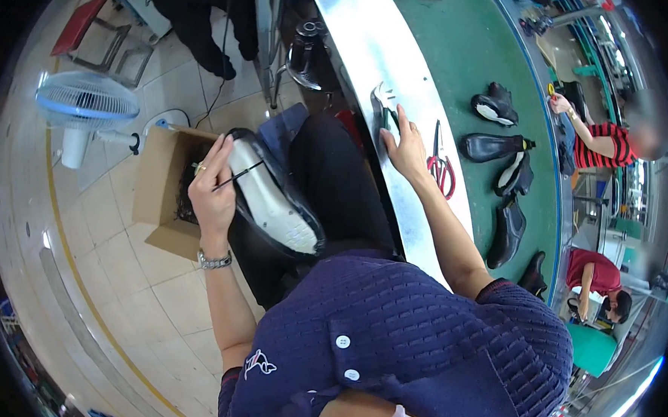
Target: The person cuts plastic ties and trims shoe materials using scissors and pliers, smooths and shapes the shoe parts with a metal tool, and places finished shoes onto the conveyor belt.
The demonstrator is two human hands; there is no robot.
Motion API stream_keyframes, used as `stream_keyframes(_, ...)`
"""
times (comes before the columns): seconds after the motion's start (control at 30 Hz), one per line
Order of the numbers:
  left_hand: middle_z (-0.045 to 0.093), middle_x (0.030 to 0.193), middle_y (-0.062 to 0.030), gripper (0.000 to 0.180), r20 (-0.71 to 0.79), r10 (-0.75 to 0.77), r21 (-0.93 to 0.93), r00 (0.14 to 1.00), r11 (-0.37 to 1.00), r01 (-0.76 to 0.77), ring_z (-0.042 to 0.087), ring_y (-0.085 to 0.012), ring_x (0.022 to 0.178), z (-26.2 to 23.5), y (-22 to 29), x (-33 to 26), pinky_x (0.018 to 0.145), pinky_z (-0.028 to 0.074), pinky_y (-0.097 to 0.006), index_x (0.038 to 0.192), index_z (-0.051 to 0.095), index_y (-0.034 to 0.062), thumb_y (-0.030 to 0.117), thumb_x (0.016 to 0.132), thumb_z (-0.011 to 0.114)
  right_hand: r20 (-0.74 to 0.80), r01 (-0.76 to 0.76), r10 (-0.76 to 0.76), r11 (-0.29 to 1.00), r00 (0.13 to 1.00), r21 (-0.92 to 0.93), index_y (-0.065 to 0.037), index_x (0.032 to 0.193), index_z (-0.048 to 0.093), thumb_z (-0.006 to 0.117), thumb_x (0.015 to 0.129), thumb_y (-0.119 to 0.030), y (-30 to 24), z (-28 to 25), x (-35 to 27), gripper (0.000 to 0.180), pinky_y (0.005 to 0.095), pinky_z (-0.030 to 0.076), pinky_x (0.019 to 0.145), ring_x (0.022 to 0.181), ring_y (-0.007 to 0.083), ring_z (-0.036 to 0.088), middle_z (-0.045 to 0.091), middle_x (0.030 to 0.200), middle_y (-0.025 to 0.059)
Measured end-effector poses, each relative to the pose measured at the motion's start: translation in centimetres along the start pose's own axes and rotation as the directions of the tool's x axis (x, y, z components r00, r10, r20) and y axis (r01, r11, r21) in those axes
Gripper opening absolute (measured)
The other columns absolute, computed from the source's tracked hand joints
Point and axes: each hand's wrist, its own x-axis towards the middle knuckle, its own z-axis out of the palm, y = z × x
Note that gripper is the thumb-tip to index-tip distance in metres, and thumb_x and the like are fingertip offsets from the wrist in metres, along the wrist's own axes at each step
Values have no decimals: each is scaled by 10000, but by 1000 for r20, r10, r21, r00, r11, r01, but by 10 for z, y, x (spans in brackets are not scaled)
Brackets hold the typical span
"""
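Note:
My left hand (pixel 215 188) holds a black shoe upper on a last (pixel 272 198), tilted over my lap with its pale sole side facing up. A thin black strip (pixel 237 176) crosses that pale underside and runs to my left fingers. On the metal edge of the bench, my right hand (pixel 406 150) has thumb and fingers around the dark green handles of pincers (pixel 385 97), whose metal jaws point away from me. Beside that hand lie red-handled scissors (pixel 441 169), blades pointing away.
Several black shoes (pixel 508 231) lie on the green conveyor belt (pixel 470 64) beyond the metal ledge (pixel 422 247). On my left are an open cardboard box (pixel 154 176) and a blue-and-white fan (pixel 87 109). Across the belt, a person in a striped shirt (pixel 605 145) and another in red (pixel 596 271) work.

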Motion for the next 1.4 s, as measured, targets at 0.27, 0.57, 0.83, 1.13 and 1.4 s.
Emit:
stream_keyframes(0.27, 640, 1243, -125, 445, -38, -34, -75, 999, 997, 31, 623, -173, 1070, 11, 0, -5, 882, 464, -262, 1195, 648, 28, -153, 833, 462, -140, -346, 333, 934, 933, -85, 35, 1124, 561, 765, 759, -187, 107, -47, -86, 474, 423, 485, 828, 956, 334, 610, 628, 1011, 204)
stream_keyframes(0.57, 548, 1358, -139, 373, -9, -209, 50, 978, 977, 209, 588, -259, 1163, 2, 26, -15, 972, 443, -318, 1255, 607, 63, 40, 883, 582, 630, -678, 254, 233, 734, 697, -57, 1104, 596, 760, 777, -164, 28, -73, -82, 381, 232, 458, 599, 717, 88, 584, 621, 826, -5)
stream_keyframes(0.83, 582, 1268, -127, 222, -265, -175, 116, 948, 971, 211, 622, -275, 1032, 25, 39, -48, 847, 504, -350, 1116, 659, 47, 133, 913, 628, 870, -719, -411, 513, 273, 468, -46, 1182, 545, 675, 798, -622, -105, -88, -92, 704, 185, 372, 556, 625, 45, 449, 440, 717, -53)
stream_keyframes(1.13, 596, 1141, -126, 75, -369, -27, 232, 929, 965, 121, 636, -284, 949, 41, 35, -50, 771, 533, -359, 927, 631, 24, 73, 924, 573, 907, -686, -130, 614, 401, 391, -71, 756, 525, 455, 936, -616, -155, -67, -103, 577, 240, 386, 443, 496, 84, 454, 439, 588, -22)
stream_keyframes(1.4, 656, 943, -127, 48, -419, 191, 324, 888, 945, -50, 620, -311, 870, 42, 29, -50, 819, 490, -377, 933, 581, -23, 11, 920, 549, 869, -588, -118, 692, 480, 419, -56, 809, 584, 581, 930, -502, -142, -64, -112, 461, 232, 289, 464, 490, 56, 359, 389, 569, -60)
